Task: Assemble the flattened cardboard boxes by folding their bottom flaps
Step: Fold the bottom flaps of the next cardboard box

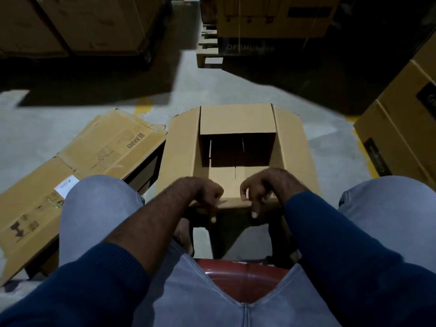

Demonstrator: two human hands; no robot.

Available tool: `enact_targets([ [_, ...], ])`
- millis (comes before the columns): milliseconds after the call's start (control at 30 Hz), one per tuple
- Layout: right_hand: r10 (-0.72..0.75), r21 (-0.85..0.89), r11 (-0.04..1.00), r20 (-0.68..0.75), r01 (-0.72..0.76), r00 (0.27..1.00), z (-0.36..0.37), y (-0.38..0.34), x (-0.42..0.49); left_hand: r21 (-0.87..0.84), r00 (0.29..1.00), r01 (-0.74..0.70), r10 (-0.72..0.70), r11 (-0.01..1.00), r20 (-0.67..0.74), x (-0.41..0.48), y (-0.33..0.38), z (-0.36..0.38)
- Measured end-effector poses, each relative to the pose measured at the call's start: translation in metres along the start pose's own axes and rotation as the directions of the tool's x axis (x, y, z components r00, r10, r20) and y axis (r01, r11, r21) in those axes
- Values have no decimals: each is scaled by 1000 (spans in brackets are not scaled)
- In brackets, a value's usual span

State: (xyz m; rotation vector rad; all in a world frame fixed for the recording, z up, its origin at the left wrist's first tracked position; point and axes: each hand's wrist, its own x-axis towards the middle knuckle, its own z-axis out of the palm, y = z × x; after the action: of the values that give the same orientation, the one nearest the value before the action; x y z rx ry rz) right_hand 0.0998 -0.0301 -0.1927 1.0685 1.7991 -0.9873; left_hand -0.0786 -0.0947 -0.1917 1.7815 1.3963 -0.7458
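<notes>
A brown cardboard box (238, 123) stands on the floor in front of my knees with its open end up. Its far flap and both side flaps are spread outward, and the inside is dark. The near flap (232, 185) lies toward me. My left hand (203, 193) rests on that flap's left part with fingers curled over its near edge. On the flap's right part my right hand (259, 187) lies the same way, fingers bent down over the edge. A stack of flattened boxes (94, 159) lies to the left, partly under my left knee.
I sit on a red stool (243, 282) with my knees on either side of the box. Large stacked cartons stand at the far left (70, 24), far middle on a pallet (271, 20) and at the right (405, 119). Grey concrete floor (212, 90) lies between them.
</notes>
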Motion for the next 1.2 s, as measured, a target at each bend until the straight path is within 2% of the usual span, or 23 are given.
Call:
enact_targets([
  [100, 5, -20, 1000, 191, -2, 982, 22, -3, 10, -118, 949, 72, -32, 990, 313, 12, 2, 17],
  [133, 19, -38, 999, 229, -10, 973, 33, -2, 22, -139, 926, 98, -39, 985, 376, 18, 1, 25],
  [233, 81, -135, 990, 279, -44, 957, 67, 10, 62, -144, 911, 143, -73, 979, 406, 35, 0, 48],
  [300, 80, -146, 988, 277, -41, 957, 85, 29, 102, -81, 931, 147, -110, 986, 347, 47, -6, 59],
  [367, 66, -115, 993, 222, -41, 973, 93, 36, 114, -51, 968, 156, -142, 986, 209, 59, -14, 63],
  [467, 40, -42, 998, -118, -45, 992, 85, 31, 101, 28, 985, 135, -131, 990, -112, 68, -20, 62],
  [567, 55, 13, 998, -432, -55, 900, 71, 27, 96, -27, 946, 131, -134, 991, -294, 81, -22, 65],
  [667, 33, 40, 999, -603, -11, 797, 68, 26, 109, -152, 897, 131, -183, 980, -404, 100, -25, 74],
  [767, 3, 76, 995, -648, 60, 761, 72, 31, 127, -238, 878, 122, -217, 964, -427, 115, -27, 79],
  [933, 6, 170, 979, -589, 116, 808, 71, 34, 140, -386, 872, 141, -299, 912, -388, 131, -36, 74],
  [1200, 6, 114, 990, -623, 83, 782, 64, 31, 148, -396, 883, 161, -311, 904, -353, 144, -34, 64],
])
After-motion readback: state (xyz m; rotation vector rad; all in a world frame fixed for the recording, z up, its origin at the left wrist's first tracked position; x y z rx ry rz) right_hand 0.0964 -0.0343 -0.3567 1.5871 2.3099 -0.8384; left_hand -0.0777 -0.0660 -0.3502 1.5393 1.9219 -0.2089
